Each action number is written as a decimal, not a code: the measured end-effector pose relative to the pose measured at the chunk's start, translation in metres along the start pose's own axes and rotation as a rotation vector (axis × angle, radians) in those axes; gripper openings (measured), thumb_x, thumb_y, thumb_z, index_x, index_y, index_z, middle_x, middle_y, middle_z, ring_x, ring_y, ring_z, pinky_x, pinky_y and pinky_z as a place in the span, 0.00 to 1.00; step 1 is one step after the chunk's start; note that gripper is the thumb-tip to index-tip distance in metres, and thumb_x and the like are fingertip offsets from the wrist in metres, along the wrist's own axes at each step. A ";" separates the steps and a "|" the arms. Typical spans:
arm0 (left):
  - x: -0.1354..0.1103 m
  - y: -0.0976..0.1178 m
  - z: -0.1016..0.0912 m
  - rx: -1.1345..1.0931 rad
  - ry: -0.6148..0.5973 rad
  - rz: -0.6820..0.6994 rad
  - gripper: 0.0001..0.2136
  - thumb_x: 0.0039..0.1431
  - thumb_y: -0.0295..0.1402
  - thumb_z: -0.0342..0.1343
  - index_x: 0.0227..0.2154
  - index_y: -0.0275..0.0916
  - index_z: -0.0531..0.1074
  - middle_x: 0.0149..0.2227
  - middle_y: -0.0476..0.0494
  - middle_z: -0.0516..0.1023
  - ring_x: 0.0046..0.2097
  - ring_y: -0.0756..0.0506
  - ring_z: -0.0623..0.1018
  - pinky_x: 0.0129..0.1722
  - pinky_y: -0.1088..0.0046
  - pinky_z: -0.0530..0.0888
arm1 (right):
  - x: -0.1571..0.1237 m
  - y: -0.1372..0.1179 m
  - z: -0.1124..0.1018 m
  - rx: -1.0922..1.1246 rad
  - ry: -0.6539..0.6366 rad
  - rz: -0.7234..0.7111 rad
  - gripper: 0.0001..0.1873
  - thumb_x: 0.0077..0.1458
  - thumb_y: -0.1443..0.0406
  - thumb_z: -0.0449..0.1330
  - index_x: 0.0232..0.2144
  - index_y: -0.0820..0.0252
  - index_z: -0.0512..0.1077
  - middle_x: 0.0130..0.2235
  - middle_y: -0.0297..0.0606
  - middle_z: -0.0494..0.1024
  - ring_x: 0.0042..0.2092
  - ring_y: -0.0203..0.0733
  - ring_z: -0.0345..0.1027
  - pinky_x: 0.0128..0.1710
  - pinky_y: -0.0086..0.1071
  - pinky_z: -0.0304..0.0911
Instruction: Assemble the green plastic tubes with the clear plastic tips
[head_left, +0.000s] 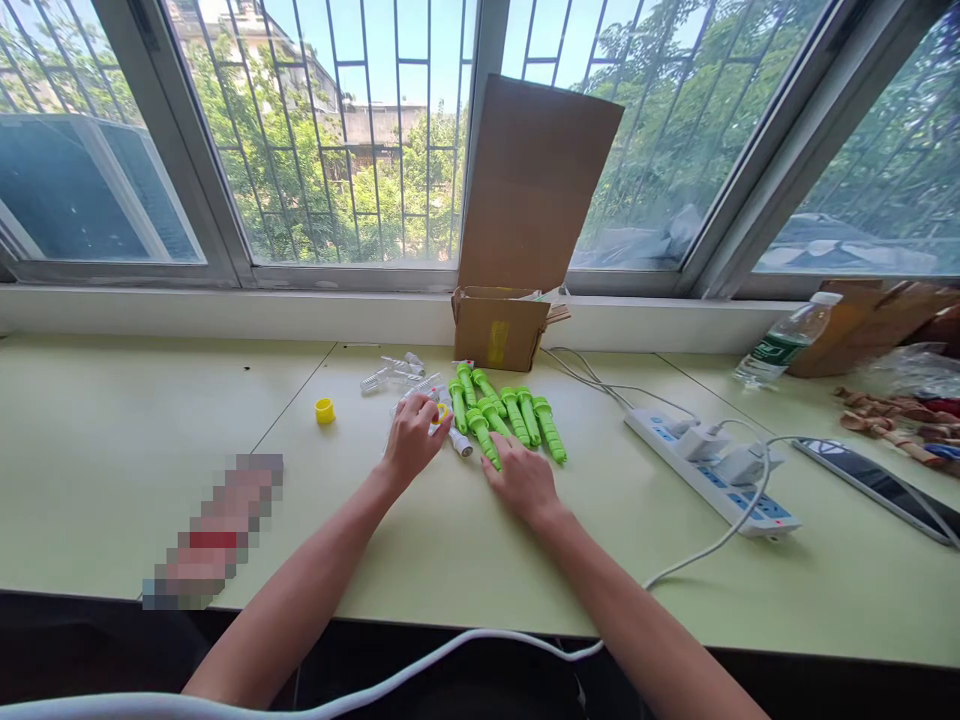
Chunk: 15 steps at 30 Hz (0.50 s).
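My left hand (412, 437) is closed in a pinch around a small yellow ring-shaped cap (442, 412), just above the clear plastic pieces. My right hand (523, 480) rests on the table with its fingers closed on the lower end of a green ribbed plastic tube (482, 436). Several similar green tubes (551, 432) lie in a loose group beyond it. Clear plastic tubes (394, 373) with white ends are scattered behind my left hand, partly hidden by it. A white-ended piece (460, 443) lies between my hands. Another yellow cap (324, 410) stands alone to the left.
An open cardboard box (495, 332) stands by the window sill. At the right are a white power strip (712, 470) with plugs and cables, a phone (877, 485), a water bottle (787, 342) and wooden-looking pieces (892, 415). A blurred-out patch (217, 535) covers something at the left.
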<state>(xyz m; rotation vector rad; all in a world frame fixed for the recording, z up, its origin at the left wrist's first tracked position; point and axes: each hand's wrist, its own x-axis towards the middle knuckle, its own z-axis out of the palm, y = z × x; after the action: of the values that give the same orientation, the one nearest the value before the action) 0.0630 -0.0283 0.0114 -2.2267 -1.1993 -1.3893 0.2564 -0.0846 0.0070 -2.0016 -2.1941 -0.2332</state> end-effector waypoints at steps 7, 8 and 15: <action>0.000 0.001 0.001 -0.015 0.006 0.011 0.10 0.60 0.34 0.53 0.24 0.40 0.64 0.36 0.43 0.74 0.41 0.46 0.75 0.41 0.66 0.69 | 0.000 0.001 0.001 0.004 -0.003 0.000 0.24 0.62 0.56 0.48 0.57 0.58 0.64 0.49 0.47 0.75 0.42 0.46 0.73 0.38 0.34 0.64; 0.000 0.001 0.001 -0.019 0.003 0.014 0.09 0.60 0.33 0.53 0.24 0.40 0.65 0.37 0.43 0.75 0.42 0.46 0.75 0.41 0.66 0.69 | 0.000 0.001 0.001 0.006 -0.003 -0.001 0.24 0.62 0.56 0.48 0.57 0.58 0.64 0.49 0.47 0.75 0.42 0.45 0.73 0.38 0.34 0.64; 0.000 0.003 0.002 -0.020 -0.029 0.008 0.02 0.60 0.31 0.53 0.33 0.40 0.67 0.36 0.45 0.77 0.41 0.45 0.77 0.41 0.66 0.69 | -0.001 -0.001 -0.001 0.042 0.029 0.050 0.22 0.60 0.59 0.49 0.54 0.59 0.66 0.47 0.46 0.74 0.38 0.43 0.72 0.35 0.33 0.63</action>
<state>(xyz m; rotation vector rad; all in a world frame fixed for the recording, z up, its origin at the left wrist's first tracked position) 0.0662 -0.0289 0.0106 -2.2707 -1.1897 -1.3764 0.2557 -0.0857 0.0075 -2.0150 -2.1115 -0.2062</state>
